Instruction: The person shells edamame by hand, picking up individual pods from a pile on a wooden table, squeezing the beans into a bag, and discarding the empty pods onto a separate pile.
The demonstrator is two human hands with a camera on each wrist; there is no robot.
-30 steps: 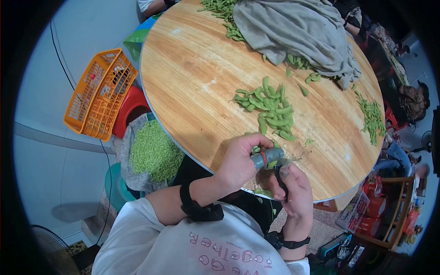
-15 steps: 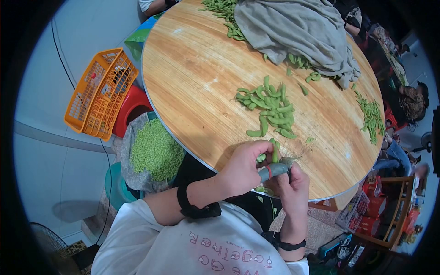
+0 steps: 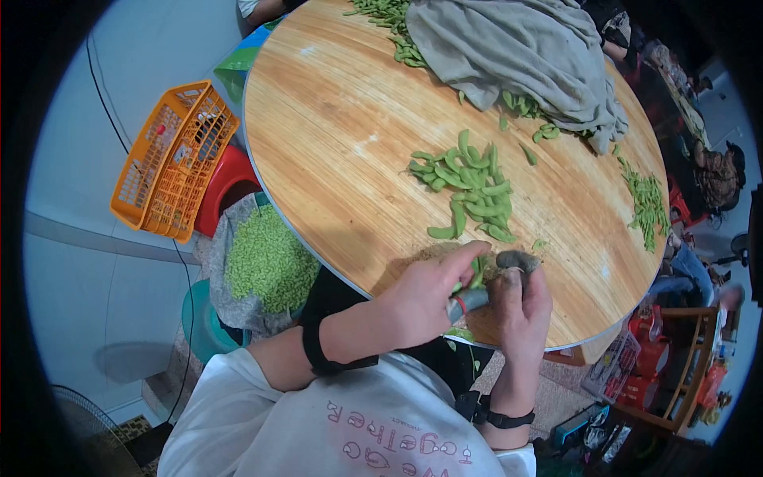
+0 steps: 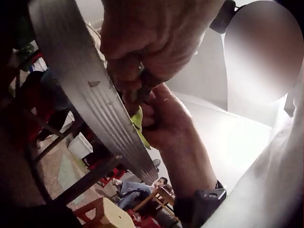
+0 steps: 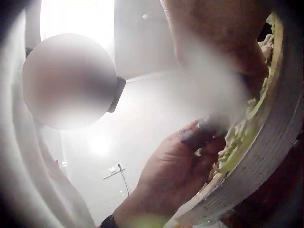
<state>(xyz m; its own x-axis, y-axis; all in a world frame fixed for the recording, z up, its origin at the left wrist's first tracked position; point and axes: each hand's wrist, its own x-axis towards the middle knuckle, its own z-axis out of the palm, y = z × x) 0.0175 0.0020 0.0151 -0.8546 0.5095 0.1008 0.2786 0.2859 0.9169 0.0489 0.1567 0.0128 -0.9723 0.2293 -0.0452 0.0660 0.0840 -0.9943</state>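
Observation:
My left hand (image 3: 417, 302) holds green soybean pods (image 3: 477, 272) between its curled fingers, over the near edge of the round table. Its thumb wears a grey cover (image 3: 470, 300) with a red band, also visible as a dark thumb cover (image 5: 194, 137) in the right wrist view. Close beside it, my right hand (image 3: 523, 312) has its thumb and fingers bent near each other, with a grey cover (image 3: 518, 260) on one finger. I cannot tell whether the right hand holds anything. A heap of soybean pods (image 3: 481, 199) lies just beyond both hands.
A grey cloth (image 3: 509, 60) covers part of the far table (image 3: 326, 151), with more pods around it. Loose pods (image 3: 645, 199) lie at the right. Left of the table are a bag of shelled beans (image 3: 270, 258), a red stool (image 3: 230, 183) and an orange basket (image 3: 175, 163).
A pod from the heap's near end has shifted left. The hands came together, then the right hand moved slightly right, away from the left. The left hand's index finger has straightened somewhat.

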